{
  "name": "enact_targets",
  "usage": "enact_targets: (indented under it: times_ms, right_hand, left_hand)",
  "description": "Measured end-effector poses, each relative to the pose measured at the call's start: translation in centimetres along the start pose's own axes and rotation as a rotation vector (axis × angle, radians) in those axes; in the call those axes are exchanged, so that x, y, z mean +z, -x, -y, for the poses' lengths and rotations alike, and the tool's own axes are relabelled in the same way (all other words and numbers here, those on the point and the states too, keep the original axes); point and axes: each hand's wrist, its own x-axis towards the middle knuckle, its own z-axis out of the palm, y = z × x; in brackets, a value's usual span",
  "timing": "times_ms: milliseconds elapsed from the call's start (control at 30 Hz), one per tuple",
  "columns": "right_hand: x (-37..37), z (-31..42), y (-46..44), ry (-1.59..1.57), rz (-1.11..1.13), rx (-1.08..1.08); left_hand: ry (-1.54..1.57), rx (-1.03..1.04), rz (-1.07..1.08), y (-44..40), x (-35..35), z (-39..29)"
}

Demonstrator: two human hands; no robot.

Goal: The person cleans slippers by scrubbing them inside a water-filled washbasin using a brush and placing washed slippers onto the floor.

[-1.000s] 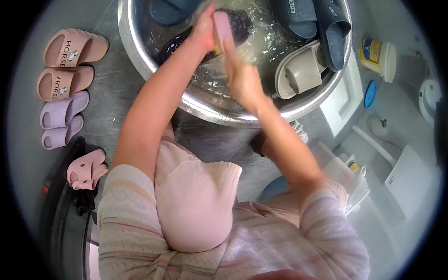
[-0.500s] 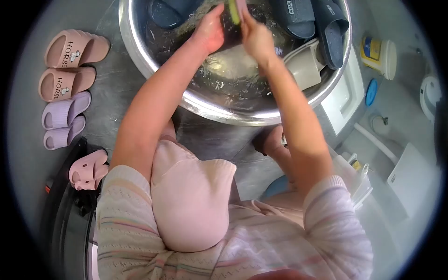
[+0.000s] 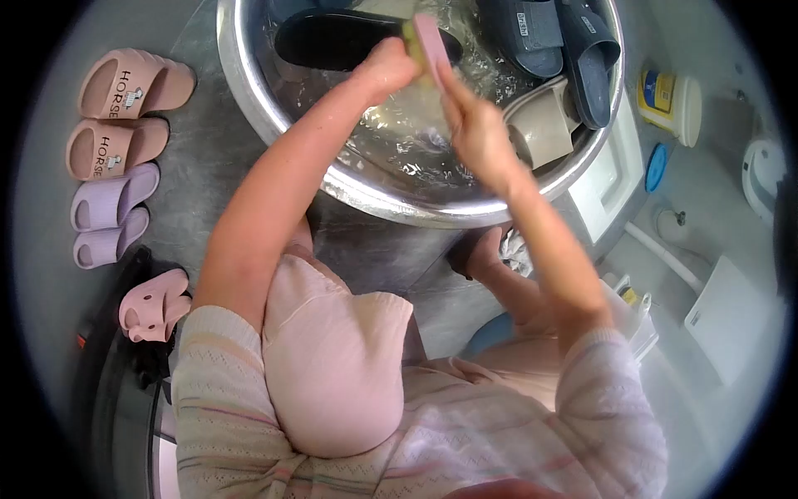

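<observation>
Where our left hand (image 3: 389, 68) rests curled on the near side of the black slipper (image 3: 328, 40), we have our fingers closed at its edge, though we cannot make out each fingertip. Our right hand (image 3: 482, 137) is wrapped around the handle of a pink brush (image 3: 431, 46), whose yellow-green bristles face the slipper and seem to touch it just beside our left hand. The black slipper lies crosswise at the far part of the shiny metal basin (image 3: 399, 208), above rippling water (image 3: 416, 158); we cannot tell how much of it is wet. To the right, inside the basin, we see 2 dark blue slippers (image 3: 525, 37) propped against the wall and, below them, a beige slipper (image 3: 540, 129) near our right wrist. On the floor at our left stand 2 brown slippers (image 3: 137, 87) marked HORSE, 2 lilac slippers (image 3: 116, 200) and some pink slippers (image 3: 158, 303). Beyond the basin at our right are a white tub (image 3: 686, 112) and a blue lid (image 3: 656, 168).
</observation>
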Motion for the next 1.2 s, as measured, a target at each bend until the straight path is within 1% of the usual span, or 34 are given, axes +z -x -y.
enact_targets:
  times_ms: [33, 67, 100, 133, 200, 233, 267, 300, 333, 367, 433, 467, 567, 600, 667, 733, 800, 833, 867, 967, 1000, 1033, 1067, 1100, 1133, 1200]
  right_hand:
    - [0.0, 1.2, 1.2, 0.014, 0.011, 0.041]
    - [0.1, 0.3, 0.2, 0.093, 0.026, 0.122]
    - [0.6, -1.1, -2.2, 0.082, -0.032, 0.156]
    - [1.0, -2.1, -4.6, 0.058, -0.038, 0.191]
    - [2.2, -2.7, -6.8, 0.007, -0.036, 0.245]
    - [2.5, -1.5, -5.8, -0.005, -0.012, 0.209]
    - [2.6, -0.1, -3.6, -0.013, 0.018, 0.169]
    - [2.4, 1.6, -1.3, -0.023, 0.051, 0.134]
    - [1.8, 3.1, -0.1, -0.044, 0.073, 0.197]
    - [1.9, 2.2, -0.9, -0.049, 0.037, 0.176]
    - [2.4, -1.3, -3.8, -0.067, -0.051, 0.164]
    - [2.3, -1.5, -5.5, -0.006, -0.045, 0.212]
    - [3.9, -3.4, -8.0, 0.079, -0.011, 0.258]
    - [5.3, -4.6, -8.0, -0.013, -0.126, 0.140]
    - [5.0, -1.4, -4.4, -0.107, -0.092, 0.063]
    - [3.9, 0.9, -2.3, -0.116, -0.037, 0.081]
    - [2.4, 1.5, -2.1, -0.050, 0.019, 0.186]
    - [3.4, -1.5, -4.3, -0.062, -0.092, 0.189]
    - [3.4, -3.2, -6.1, 0.050, -0.106, 0.246]
    - [3.2, -6.0, -9.1, -0.062, -0.050, 0.389]
    - [2.8, -5.4, -9.1, -0.164, 0.006, 0.536]
    - [2.3, -4.8, -9.0, -0.265, 0.062, 0.681]
    - [1.9, -4.1, -8.7, -0.365, 0.117, 0.830]
    - [2.4, -4.4, -7.9, -0.319, 0.019, 0.660]
    - [3.1, -4.3, -6.8, -0.271, -0.079, 0.493]
    - [3.2, -3.4, -3.2, -0.148, -0.173, 0.162]
  left_hand:
    - [-0.104, 0.041, -0.027, 0.5, 0.4, -0.2]
    - [-0.214, 0.085, -0.052, 1.0, 1.0, -0.5]
    - [-0.330, 0.131, -0.075, 1.2, 1.4, -0.9]
    - [-0.245, 0.180, -0.068, 0.8, 1.9, 0.1]
    - [-0.293, 0.200, -0.085, 0.8, 1.3, 0.4]
    - [-0.307, 0.211, -0.105, 1.1, 0.8, 0.0]
    - [-0.274, 0.065, -0.025, 1.0, -0.3, -0.5]
    - [-0.248, 0.191, -0.164, 0.7, -0.4, 0.8]
    - [-0.333, 0.201, -0.138, 0.9, -0.5, 0.8]
    - [-0.427, 0.214, -0.109, 0.9, -0.7, 0.6]
    - [-0.501, 0.266, -0.167, 1.3, -0.4, -0.6]
    - [-0.533, 0.296, -0.195, 1.4, -0.1, -1.0]
    - [-0.552, 0.249, -0.205, 1.5, -0.4, -0.4]
    - [-0.517, 0.247, -0.201, 1.5, -0.7, -0.3]
    - [-0.590, 0.180, -0.193, 1.2, -1.6, -0.2]
    - [-0.600, 0.148, -0.191, 1.2, -1.8, -0.1]
    - [-0.566, 0.168, -0.199, 1.0, -1.2, -0.4]
    - [-0.552, 0.178, -0.197, 1.0, -0.8, -0.6]
    - [-0.508, 0.198, -0.199, 1.8, -0.5, -2.0]
    - [0.278, 0.211, -0.143, 1.0, 0.1, -0.6]
    - [0.574, 0.069, -0.004, 0.7, -1.2, -0.5]
    - [0.813, 0.080, -0.019, 0.5, -1.3, -0.4]
    - [0.940, 0.039, 0.017, 0.0, -1.4, -0.4]
    - [1.065, -0.004, 0.058, -0.7, -1.6, -0.2]
    - [1.121, -0.042, 0.087, -1.0, -1.7, -0.5]
    - [1.245, -0.124, 0.150, -1.4, -1.5, -1.0]
